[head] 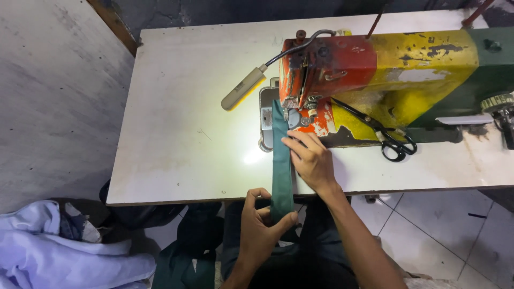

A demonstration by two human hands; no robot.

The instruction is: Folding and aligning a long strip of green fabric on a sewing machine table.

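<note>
Nearest the camera, the left hand sits just below the front edge of the surface, its grip clenched on the lower end of a narrow green fabric strip, thumb on one side and fingers curled round the other. The strip runs straight up from that hand, over the edge of the surface and away to the needle area of the sewing machine, where its far end lies under the presser foot.

The right hand lies flat on the surface just right of the strip, grip released, with its fingertips pressing on the strip's right edge close to the machine's foot. Both forearms reach up from the bottom of the view over dark clothing on the person's lap.

The machine's body is painted red at the head, yellow in the middle and green at the right end, with much of the paint chipped. A small lamp on a flexible neck leans out from the head to the left and throws a bright patch on the white surface. A pair of black scissors rests against the machine's base, well right of the right hand. A heap of pale lilac cloth lies on the floor at lower left.
</note>
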